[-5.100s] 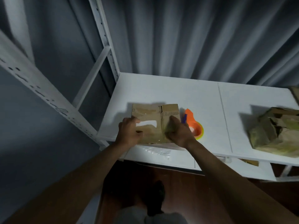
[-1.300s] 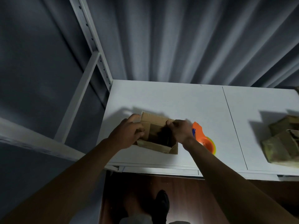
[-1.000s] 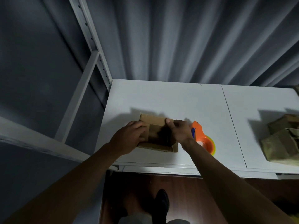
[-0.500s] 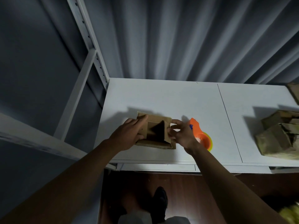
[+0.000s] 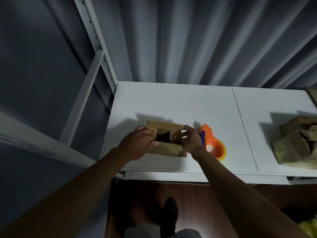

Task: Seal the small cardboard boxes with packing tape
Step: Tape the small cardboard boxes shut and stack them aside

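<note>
Your left hand (image 5: 139,145) and right hand (image 5: 189,141), each pinching a side flap, have folded the box (image 5: 165,148) nearly shut since a moment ago; tape dispenser (image 5: 211,145) untouched, sealing pending.

The small cardboard box (image 5: 164,134) is plain tan-brown, its open inside black with shadow, and the near edge shows a fine ribbed corrugated pattern. Just right of it, the tape dispenser (image 5: 210,143) is bright orange with a blue part near the handle and a yellow-green rim at its near end. The shelf (image 5: 171,102) is flat white, with a white post. Far behind hangs a curtain (image 5: 188,40) of grey-blue folds. At the right, more boxes (image 5: 296,145) look dull olive-brown. The floor (image 5: 197,200) is dark reddish brown.
</note>
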